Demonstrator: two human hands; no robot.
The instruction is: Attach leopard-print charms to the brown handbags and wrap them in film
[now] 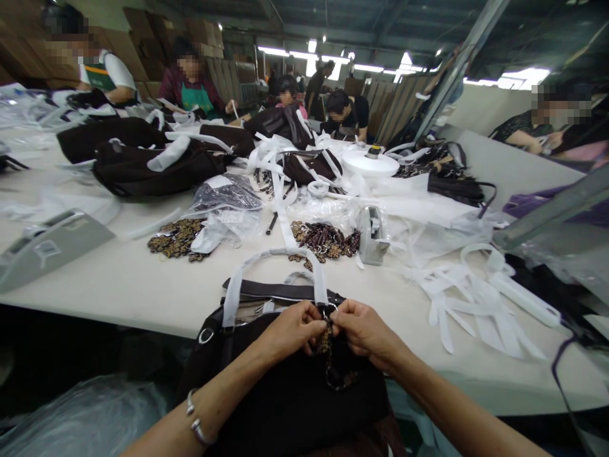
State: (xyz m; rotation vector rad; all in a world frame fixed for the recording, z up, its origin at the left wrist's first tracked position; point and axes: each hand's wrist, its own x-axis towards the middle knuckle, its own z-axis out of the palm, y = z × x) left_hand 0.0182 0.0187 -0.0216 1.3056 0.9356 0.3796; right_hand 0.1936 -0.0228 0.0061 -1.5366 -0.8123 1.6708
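A dark handbag (285,393) leans against the table's front edge, its zipped top partly open and its handle (276,254) wrapped in white material. At the base of the handle's right side, my left hand (299,327) and my right hand (364,330) are close together, fingers pinched. Between them hangs a leopard-patterned charm (326,343) with a metal ring and a dark looped strap. My left fingers grip the charm's upper part from the left. The right fingertips hold the ring area beside the handle.
On the white table (157,289) lie piles of patterned charms (178,240), a tape dispenser (373,235), white strips (476,304) and more dark bags (157,168). Another dispenser (57,244) stands left. Several people work beyond the table. A metal post (461,70) slants at the right.
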